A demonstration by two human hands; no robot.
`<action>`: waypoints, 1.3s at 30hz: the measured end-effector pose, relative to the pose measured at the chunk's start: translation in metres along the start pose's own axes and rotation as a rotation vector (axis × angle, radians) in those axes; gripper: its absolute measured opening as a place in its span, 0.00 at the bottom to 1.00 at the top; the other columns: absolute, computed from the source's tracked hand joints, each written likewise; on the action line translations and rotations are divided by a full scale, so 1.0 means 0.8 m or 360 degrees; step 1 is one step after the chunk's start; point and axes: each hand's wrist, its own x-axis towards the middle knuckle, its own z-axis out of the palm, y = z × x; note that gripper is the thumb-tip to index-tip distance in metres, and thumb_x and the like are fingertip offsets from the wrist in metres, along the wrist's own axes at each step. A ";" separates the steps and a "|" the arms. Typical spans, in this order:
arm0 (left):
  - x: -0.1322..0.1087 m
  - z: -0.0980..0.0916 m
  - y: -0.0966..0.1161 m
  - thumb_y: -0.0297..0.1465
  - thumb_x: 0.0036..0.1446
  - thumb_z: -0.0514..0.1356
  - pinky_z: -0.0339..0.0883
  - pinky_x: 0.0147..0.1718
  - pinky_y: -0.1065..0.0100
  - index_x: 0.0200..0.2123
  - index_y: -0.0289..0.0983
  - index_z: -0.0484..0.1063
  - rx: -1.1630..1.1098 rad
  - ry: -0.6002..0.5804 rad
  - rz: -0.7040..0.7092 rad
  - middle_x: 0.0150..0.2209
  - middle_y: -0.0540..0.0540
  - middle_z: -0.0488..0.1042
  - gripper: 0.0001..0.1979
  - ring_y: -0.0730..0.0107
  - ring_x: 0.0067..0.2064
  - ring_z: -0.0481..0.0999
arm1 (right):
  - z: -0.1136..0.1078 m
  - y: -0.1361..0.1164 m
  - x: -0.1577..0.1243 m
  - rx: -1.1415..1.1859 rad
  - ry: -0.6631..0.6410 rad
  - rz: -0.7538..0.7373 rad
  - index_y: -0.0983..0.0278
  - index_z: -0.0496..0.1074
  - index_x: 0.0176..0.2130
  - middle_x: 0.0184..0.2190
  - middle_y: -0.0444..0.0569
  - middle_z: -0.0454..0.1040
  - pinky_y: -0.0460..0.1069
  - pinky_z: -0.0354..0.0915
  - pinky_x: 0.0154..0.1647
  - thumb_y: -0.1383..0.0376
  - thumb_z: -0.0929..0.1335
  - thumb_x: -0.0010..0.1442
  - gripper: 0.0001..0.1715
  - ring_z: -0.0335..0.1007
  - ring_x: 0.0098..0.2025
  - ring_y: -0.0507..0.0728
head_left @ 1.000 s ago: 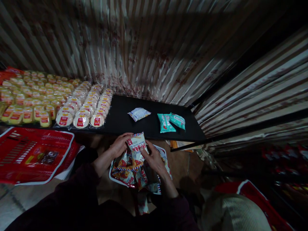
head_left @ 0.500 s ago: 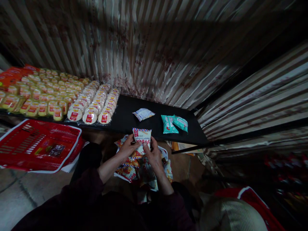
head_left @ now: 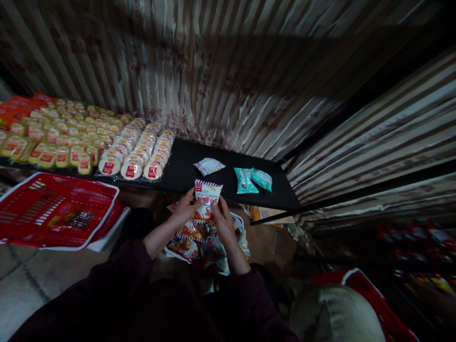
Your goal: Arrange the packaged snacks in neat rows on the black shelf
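Between my two hands, in front of the black shelf, a white snack bag with a striped top edge is held upright, its printed front facing me. My left hand grips its left side, thumb across the front. My right hand closes on its right side in the same way. Below lie several more snack bags, partly hidden by my forearms. On the black shelf beyond, a pale snack bag lies flat, and two teal snack bags rest together to its right.
Rows of round wrapped cakes and yellow packaged cakes fill the shelf's left part, with orange packs at the far end. A red basket stands at left. A ribbed, light-coloured rounded thing sits low right, before another red basket.
The view has shifted slightly, so the shelf sits a little further left. My hands and the snack bag are slightly higher in view, with the same grip.
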 end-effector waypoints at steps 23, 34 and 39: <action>0.009 0.007 -0.002 0.34 0.45 0.67 0.64 0.51 0.60 0.49 0.37 0.67 0.0134 0.0161 -0.0002 0.49 0.40 0.72 0.27 0.58 0.52 0.70 | -0.001 0.021 0.031 0.0227 0.0034 0.0070 0.58 0.59 0.60 0.55 0.51 0.70 0.56 0.67 0.51 0.49 0.65 0.56 0.36 0.69 0.52 0.59; 0.017 0.014 -0.011 0.35 0.44 0.68 0.67 0.47 0.60 0.49 0.37 0.67 0.0048 0.0252 -0.0045 0.48 0.40 0.74 0.28 0.58 0.47 0.74 | -0.005 0.013 0.028 0.0337 0.0009 0.0191 0.60 0.58 0.61 0.54 0.51 0.70 0.56 0.68 0.51 0.51 0.66 0.55 0.38 0.69 0.52 0.61; 0.025 0.011 -0.016 0.37 0.44 0.68 0.70 0.44 0.60 0.50 0.35 0.65 0.0049 0.0274 -0.0034 0.48 0.38 0.74 0.30 0.57 0.47 0.75 | 0.000 0.014 0.033 0.0396 0.0076 0.0245 0.62 0.60 0.59 0.51 0.53 0.73 0.56 0.68 0.50 0.52 0.67 0.53 0.38 0.72 0.49 0.61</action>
